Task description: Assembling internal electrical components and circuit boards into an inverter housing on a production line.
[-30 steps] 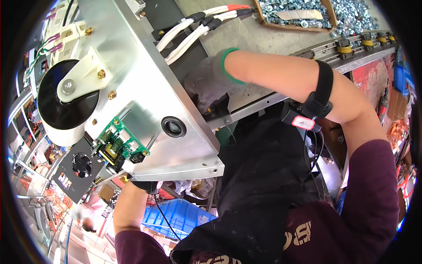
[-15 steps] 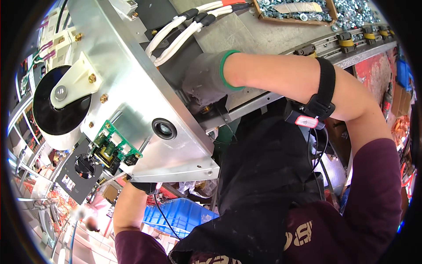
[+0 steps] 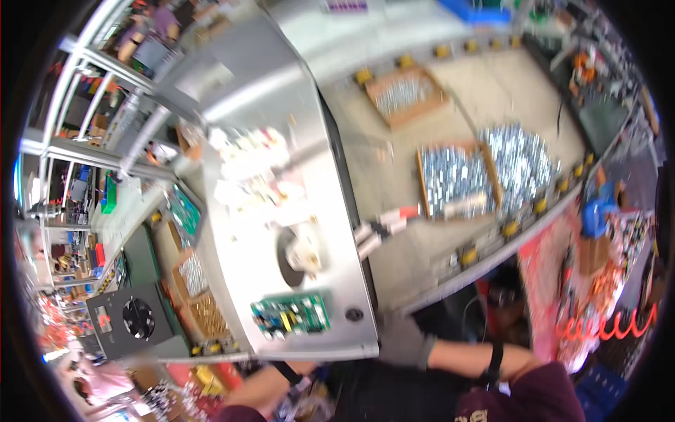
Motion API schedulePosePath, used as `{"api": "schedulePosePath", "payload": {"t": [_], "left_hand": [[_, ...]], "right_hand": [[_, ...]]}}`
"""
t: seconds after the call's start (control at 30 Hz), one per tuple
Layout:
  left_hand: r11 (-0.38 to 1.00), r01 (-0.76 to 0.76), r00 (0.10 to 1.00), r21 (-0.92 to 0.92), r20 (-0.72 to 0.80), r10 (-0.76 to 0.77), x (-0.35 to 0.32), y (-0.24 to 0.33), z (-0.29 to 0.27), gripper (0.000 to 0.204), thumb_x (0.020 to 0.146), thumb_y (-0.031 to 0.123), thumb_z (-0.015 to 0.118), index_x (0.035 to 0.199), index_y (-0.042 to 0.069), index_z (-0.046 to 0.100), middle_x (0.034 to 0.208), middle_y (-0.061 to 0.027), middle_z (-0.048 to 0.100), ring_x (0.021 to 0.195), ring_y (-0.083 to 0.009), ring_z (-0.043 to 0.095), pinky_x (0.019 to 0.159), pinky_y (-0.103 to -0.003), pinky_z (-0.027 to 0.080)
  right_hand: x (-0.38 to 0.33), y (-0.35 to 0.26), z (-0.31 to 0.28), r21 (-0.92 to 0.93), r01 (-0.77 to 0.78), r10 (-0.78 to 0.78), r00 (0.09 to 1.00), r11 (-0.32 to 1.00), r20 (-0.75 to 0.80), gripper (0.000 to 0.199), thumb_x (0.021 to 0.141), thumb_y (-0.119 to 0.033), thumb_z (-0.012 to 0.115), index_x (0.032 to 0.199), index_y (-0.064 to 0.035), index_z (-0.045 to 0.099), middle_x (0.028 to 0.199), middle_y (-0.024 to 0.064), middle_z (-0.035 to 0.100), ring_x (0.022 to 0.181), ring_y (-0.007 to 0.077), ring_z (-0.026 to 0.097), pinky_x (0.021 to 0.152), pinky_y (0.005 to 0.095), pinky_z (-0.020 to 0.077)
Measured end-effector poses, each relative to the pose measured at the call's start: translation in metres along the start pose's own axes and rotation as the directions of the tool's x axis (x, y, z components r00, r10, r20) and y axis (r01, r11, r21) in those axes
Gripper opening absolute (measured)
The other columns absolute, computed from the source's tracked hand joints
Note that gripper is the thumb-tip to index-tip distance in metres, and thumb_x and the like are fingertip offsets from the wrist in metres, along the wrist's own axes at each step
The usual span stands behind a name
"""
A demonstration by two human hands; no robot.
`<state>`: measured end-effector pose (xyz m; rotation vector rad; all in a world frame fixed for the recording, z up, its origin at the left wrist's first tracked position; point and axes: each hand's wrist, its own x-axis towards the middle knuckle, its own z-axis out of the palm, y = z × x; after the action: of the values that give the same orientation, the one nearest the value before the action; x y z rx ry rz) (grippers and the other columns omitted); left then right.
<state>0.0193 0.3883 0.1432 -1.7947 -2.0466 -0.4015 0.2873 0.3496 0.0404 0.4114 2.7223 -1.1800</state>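
Note:
A large silver metal housing stands before me, tilted and smeared by motion. On its face are a green circuit board, a black disc with a pale bracket, and white parts with wiring. My right hand, in a grey glove, is at the housing's lower right corner; its fingers are hidden or blurred. My left forearm reaches up to the housing's bottom edge, where the hand is hidden. White cables with a red end stick out to the right of the housing.
Right of the housing, the conveyor worktop holds cardboard trays of screws and a loose screw pile. Roller rails edge it. Left stands a dark panel with a fan. A red coiled hose hangs at right.
My view has swung up and back, so more of the housing and bench shows. My right hand, earlier behind the housing's side with the arm stretched across, is now at its lower corner.

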Motion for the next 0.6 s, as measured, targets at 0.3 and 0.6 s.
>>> {"api": "schedulePosePath", "payload": {"t": [0.3, 0.6], "left_hand": [[0.97, 0.189, 0.873, 0.153, -0.479, -0.095, 0.068, -0.076, -0.082, 0.033, 0.076, 0.035, 0.057, 0.061, 0.008, 0.046, 0.064, -0.0078, 0.05, 0.06, -0.0255, 0.047, 0.066, -0.037, 0.038], [0.878, 0.442, 0.844, 0.182, -0.417, -0.338, 0.028, -0.054, -0.051, 0.034, 0.078, 0.035, 0.055, 0.06, 0.008, 0.045, 0.064, -0.0076, 0.051, 0.059, -0.0251, 0.048, 0.067, -0.038, 0.038]], "right_hand": [[0.106, 0.009, -0.291, -0.183, 0.128, -0.144, 0.987, 0.975, -0.074, 0.019, 0.084, -0.024, 0.058, 0.095, -0.0103, 0.064, 0.097, 0.0081, 0.063, 0.083, 0.0254, 0.062, 0.074, 0.0345, 0.0485], [0.402, -0.081, -0.474, 0.573, 0.555, -0.125, 0.775, 0.603, -0.619, 0.017, 0.087, -0.023, 0.061, 0.085, -0.0062, 0.06, 0.07, 0.0057, 0.059, 0.061, 0.016, 0.056, 0.057, 0.0323, 0.047]]}}
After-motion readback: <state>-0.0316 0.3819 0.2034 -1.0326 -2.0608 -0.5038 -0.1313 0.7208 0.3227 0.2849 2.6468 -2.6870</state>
